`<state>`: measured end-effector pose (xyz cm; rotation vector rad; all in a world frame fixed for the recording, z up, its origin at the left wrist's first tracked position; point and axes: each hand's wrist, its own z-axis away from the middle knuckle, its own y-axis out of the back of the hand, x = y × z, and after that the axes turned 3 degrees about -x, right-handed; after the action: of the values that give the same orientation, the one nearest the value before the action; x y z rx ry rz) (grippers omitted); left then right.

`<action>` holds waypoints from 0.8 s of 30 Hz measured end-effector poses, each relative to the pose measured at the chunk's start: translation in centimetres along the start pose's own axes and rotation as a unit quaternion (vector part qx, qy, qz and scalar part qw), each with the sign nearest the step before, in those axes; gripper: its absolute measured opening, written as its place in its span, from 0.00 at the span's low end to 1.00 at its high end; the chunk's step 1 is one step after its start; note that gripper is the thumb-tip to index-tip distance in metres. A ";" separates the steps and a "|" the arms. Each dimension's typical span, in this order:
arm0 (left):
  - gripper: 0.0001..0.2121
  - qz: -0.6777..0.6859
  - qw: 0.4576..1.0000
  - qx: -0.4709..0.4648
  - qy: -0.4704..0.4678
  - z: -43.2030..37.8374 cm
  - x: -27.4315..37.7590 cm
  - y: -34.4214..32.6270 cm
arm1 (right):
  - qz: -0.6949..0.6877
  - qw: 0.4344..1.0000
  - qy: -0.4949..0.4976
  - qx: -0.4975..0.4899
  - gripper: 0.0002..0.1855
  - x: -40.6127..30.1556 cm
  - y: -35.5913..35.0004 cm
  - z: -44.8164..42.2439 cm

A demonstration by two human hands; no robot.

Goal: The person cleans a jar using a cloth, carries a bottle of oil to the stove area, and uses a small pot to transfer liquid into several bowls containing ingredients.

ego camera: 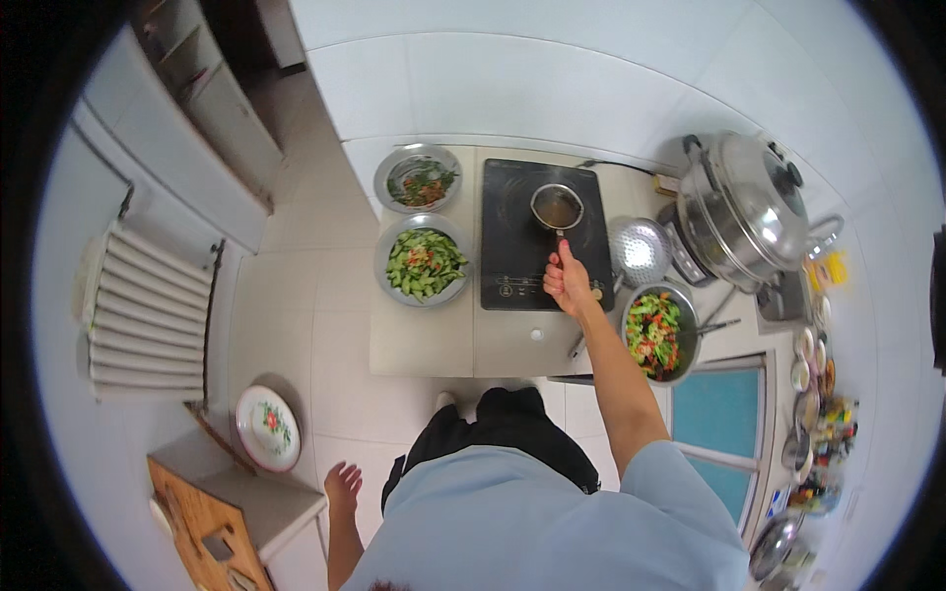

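Observation:
My right hand (567, 281) grips the handle of a small metal saucepan (557, 207) with brownish liquid inside. The pan is over the upper part of a black induction cooktop (510, 244); I cannot tell whether it rests on the glass or is lifted slightly. Low at my left side, my left hand (344, 484) hangs with fingers apart and nothing in it. Left of the cooktop, a metal bowl (386, 281) holds cut green vegetables with a pale and reddish topping. Behind that bowl, another metal bowl (380, 181) contains dark greens and reddish bits.
Right of the cooktop lie a perforated skimmer (641, 251) and a bowl (691, 318) of mixed vegetables with a utensil. A large lidded steamer pot (739, 214) stands at the back right. Jars and bottles (828, 436) line the right wall. A cleaver (218, 545) lies on a wooden board (199, 510).

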<state>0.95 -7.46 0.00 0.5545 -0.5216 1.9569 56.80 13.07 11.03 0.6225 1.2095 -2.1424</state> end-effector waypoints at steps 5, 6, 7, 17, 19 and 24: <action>0.17 -0.072 0.992 0.059 0.090 -1.8 0.2 4.7 | -0.032 0.999 0.038 0.007 0.20 -0.1 -1.6 3.4; 0.17 -0.096 0.989 0.058 0.096 -2.0 0.3 5.3 | -0.043 0.998 0.041 0.011 0.19 -0.2 -1.7 4.2; 0.17 -0.109 0.987 0.055 0.100 -2.4 0.6 5.3 | -0.048 0.997 0.051 0.019 0.19 -0.2 -2.1 5.1; 0.18 -0.202 0.976 -0.045 0.061 -6.0 3.0 -1.8 | -0.107 0.986 0.113 0.066 0.18 1.0 -0.5 15.1; 0.18 -0.220 0.972 -0.072 0.043 -6.1 2.7 -3.8 | -0.109 0.983 0.129 0.077 0.17 1.2 1.2 17.3; 0.17 -0.281 0.952 -0.121 0.008 -6.4 1.6 -5.8 | -0.093 0.969 0.171 0.151 0.18 1.4 5.0 22.4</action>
<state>4.58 -0.22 -3.51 0.4673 -0.5158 1.3331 56.83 -8.88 17.81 1.0856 1.1570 -2.4753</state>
